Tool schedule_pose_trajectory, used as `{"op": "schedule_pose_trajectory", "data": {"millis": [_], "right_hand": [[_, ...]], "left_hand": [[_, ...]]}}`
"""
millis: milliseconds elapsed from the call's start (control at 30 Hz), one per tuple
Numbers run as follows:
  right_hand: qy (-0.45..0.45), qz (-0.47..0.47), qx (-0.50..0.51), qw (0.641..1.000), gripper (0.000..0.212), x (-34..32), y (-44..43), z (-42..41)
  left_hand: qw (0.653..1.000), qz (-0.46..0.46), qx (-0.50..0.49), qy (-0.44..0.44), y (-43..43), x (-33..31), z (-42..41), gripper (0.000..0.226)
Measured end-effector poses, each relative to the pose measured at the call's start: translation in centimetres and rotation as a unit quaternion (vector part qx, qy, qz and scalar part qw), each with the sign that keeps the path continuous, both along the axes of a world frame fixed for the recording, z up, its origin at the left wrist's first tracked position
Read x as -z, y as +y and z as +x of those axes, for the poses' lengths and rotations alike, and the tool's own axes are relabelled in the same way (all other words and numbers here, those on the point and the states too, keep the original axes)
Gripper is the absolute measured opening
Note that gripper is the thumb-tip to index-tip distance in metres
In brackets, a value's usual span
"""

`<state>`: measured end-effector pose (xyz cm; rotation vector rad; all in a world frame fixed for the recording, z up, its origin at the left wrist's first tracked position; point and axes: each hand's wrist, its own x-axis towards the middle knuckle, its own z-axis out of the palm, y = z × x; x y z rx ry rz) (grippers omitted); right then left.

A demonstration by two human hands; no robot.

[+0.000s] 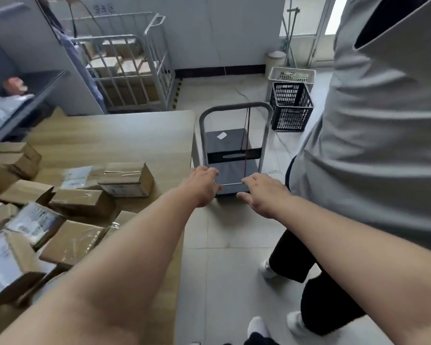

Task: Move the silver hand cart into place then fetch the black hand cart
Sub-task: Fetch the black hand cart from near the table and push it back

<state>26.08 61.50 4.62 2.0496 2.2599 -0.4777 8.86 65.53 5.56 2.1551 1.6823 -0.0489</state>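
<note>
- Head view: left hand (pixel 202 186) and right hand (pixel 261 195) stretched forward, fingers curled over the near horizontal bar of a flat hand cart with grey tubular frame and dark deck (pixel 230 155); grasp appears closed on the bar, thumbs partly hidden.
- Cart standing on the pale tiled floor (pixel 224 257), just beside the right edge of the light wooden worktop (pixel 125 138); far looped handle upright.
- Taped brown cardboard parcels (pixel 127 179) scattered over the worktop's left portion.
- Black perforated plastic crate (pixel 291 107) on the floor beyond the cart, white crate (pixel 292 75) behind it.
- Second person in grey top and black trousers (pixel 373 135) standing at right, close to the cart.
- Grey barred metal roll cage (pixel 125 70) loaded with boxes against the far wall.
</note>
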Motion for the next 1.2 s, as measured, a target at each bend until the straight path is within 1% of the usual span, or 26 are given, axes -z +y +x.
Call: {"op": "schedule_pose_trajectory", "data": {"millis": [333, 433, 833, 1033, 1200], "right_hand": [[-0.004, -0.013, -0.017, 1.0, 0.053, 1.1, 9.0, -0.6], [-0.001, -0.001, 0.004, 1.0, 0.053, 1.4, 11.6, -0.9], [-0.024, -0.024, 0.094, 0.995, 0.05, 2.8, 24.1, 1.8], [-0.041, -0.028, 0.117, 0.992, 0.046, 3.8, 29.8, 3.4], [-0.03, -0.028, 0.145, 0.989, 0.047, 5.0, 34.0, 4.0]], "left_hand": [[0.999, -0.003, -0.02, 0.03, 9.9, 0.8, 0.2, 0.049], [0.999, 0.0, -0.01, 0.036, 13.6, 1.2, 0.0, 0.049], [0.998, -0.007, 0.058, 0.015, 28.7, 4.8, 2.2, 0.051], [0.997, 0.013, 0.072, -0.005, 35.2, 6.4, 3.9, 0.054], [0.994, 0.065, 0.082, -0.004, 39.9, 8.3, 5.1, 0.056]]}}
